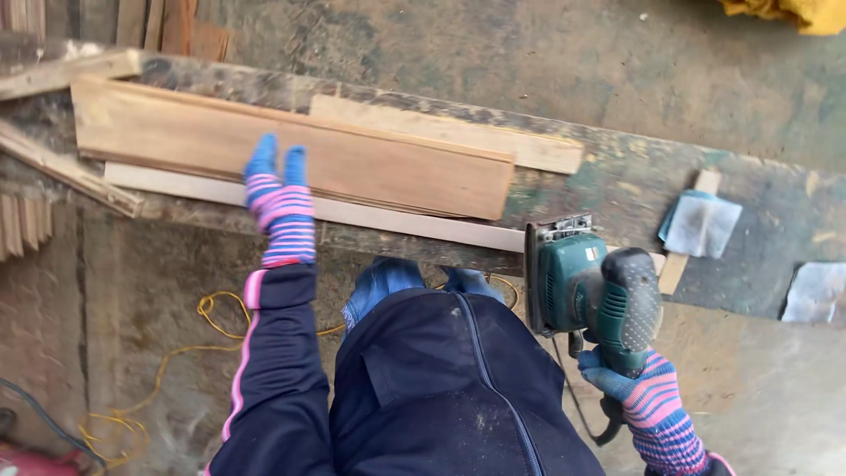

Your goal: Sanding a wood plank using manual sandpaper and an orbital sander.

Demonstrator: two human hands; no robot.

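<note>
Gripping one green electric sander (592, 286) by its handle, right hand (648, 397) in a striped glove sits at 5 o'clock, tool pad against the near edge of the table (617, 185). Left hand (280, 207), also gloved, lies flat with fingers open on a wide wooden board (291, 145) at 10 o'clock, well apart from the sander. Two pale strips: one (414, 227) under the board's near edge, one (458, 132) behind it. Two sandpaper sheets (701, 225) (815, 293) at 3 o'clock. One yellow cord (207, 308) on the floor.
</note>
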